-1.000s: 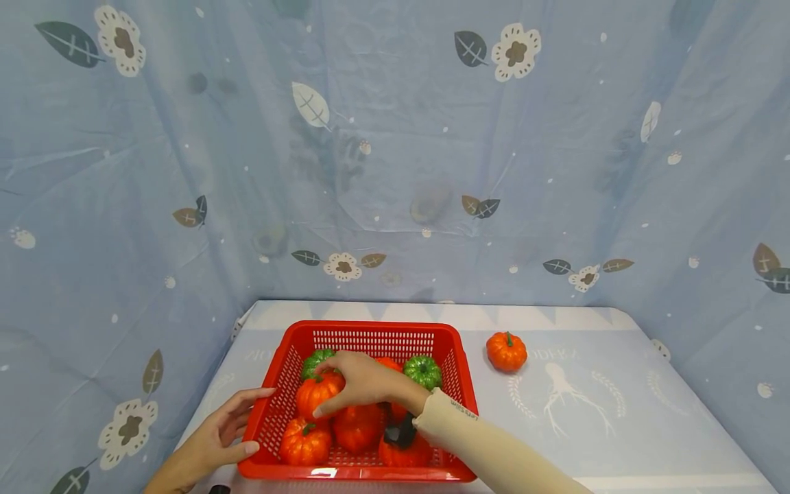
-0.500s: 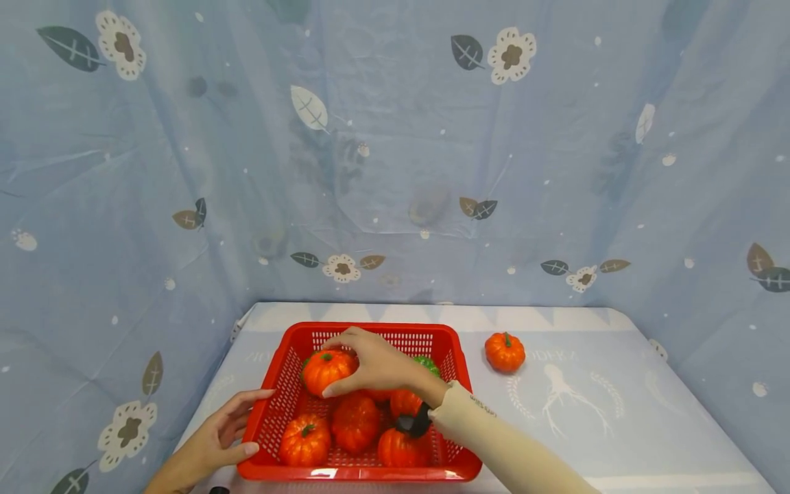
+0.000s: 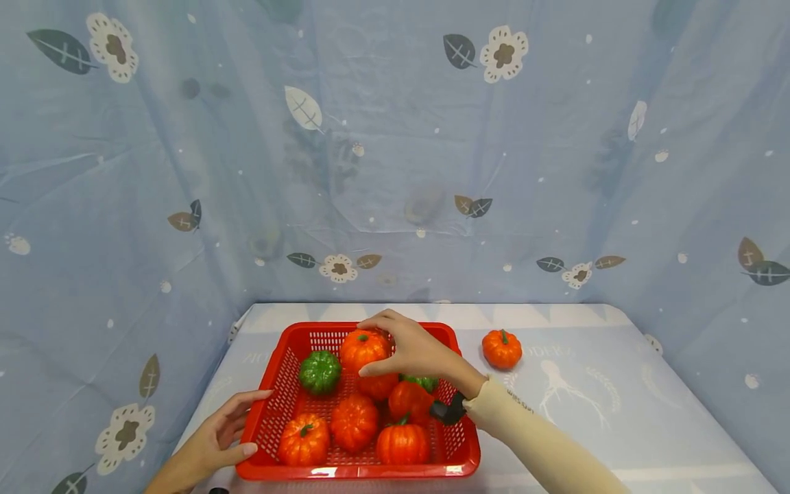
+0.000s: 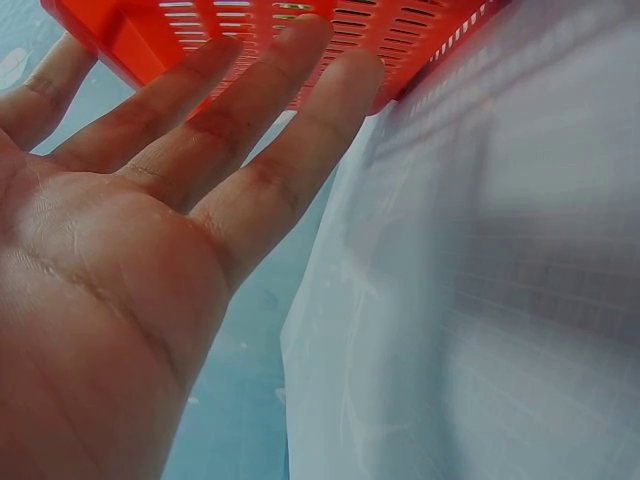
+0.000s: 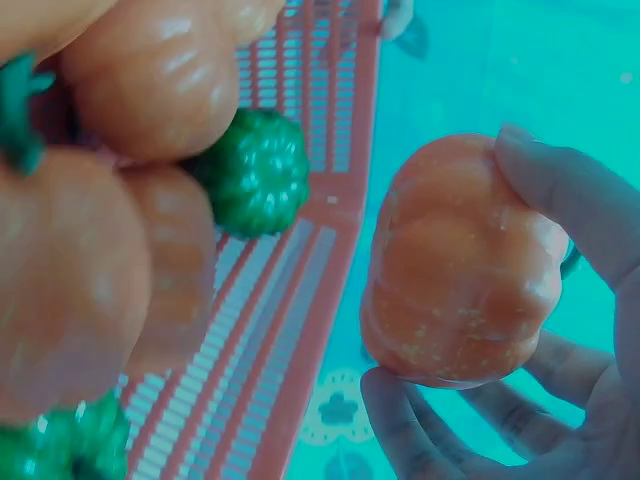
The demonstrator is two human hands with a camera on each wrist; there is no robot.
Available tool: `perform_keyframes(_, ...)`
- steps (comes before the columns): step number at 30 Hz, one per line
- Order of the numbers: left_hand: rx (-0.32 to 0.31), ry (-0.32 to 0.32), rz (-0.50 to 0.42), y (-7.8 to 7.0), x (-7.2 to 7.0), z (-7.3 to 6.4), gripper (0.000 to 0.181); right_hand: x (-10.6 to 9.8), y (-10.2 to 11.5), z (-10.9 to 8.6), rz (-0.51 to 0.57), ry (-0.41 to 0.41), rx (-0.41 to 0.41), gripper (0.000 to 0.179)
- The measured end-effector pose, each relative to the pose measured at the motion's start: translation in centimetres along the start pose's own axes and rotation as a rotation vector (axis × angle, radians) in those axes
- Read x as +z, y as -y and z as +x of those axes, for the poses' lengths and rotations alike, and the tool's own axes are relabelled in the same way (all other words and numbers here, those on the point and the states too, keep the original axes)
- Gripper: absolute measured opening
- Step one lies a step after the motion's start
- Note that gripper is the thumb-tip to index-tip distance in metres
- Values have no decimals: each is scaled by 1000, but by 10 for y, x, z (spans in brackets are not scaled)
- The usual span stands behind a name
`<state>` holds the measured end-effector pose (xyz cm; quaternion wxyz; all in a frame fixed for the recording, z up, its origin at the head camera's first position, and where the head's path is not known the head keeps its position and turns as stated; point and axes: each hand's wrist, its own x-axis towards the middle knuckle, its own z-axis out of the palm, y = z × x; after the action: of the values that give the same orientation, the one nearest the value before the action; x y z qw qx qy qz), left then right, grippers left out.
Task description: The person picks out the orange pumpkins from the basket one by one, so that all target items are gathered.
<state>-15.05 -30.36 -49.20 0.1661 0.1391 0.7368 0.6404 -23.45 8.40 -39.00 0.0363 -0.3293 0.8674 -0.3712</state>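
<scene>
My right hand (image 3: 407, 353) grips a small orange pumpkin (image 3: 364, 350) with a green stem, raised over the back of the red plastic basket (image 3: 358, 472). In the right wrist view thumb and fingers curve round this pumpkin (image 5: 460, 265). My left hand (image 3: 216, 439) rests at the basket's left side; the left wrist view shows its fingers (image 4: 270, 190) extended against the slotted wall (image 4: 350, 40). Inside the basket lie several orange pumpkins, one at the front left (image 3: 304, 440), and a green pumpkin (image 3: 319, 372) at the back left. Another green pumpkin (image 3: 422, 384) is partly hidden under my right wrist.
A single orange pumpkin (image 3: 502, 350) sits on the pale printed table (image 3: 574, 439), right of the basket. Blue patterned cloth (image 3: 395, 171) hangs behind the table and along both sides. A black device (image 3: 449, 410) is worn at my right wrist.
My right hand has lifted the orange pumpkin from the basket's left and carried it back and to the right, uncovering the green pumpkin at the back left. My left hand stays put.
</scene>
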Motion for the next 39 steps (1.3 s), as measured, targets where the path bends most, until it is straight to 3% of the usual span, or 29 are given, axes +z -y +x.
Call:
perform_keyframes(8, -27, -32, 26, 0, 0, 0, 64, -23, -15, -20, 26, -83, 63, 72)
perform_keyframes(16, 5, -10, 21, 1, -2, -1, 62, -40, -39, -42, -4, -183, 79, 74)
perform_keyframes(21, -8, -17, 28, 1, -1, -1, 63, -48, -54, -57, 39, -217, 105, 74)
perform_keyframes(29, -63, -52, 18, 1, 0, -1, 64, -61, -76, -82, 55, -291, 174, 72)
perform_keyframes(39, -24, -29, 37, -1, 1, 2, 64, -75, -97, -111, 107, -349, 321, 76)
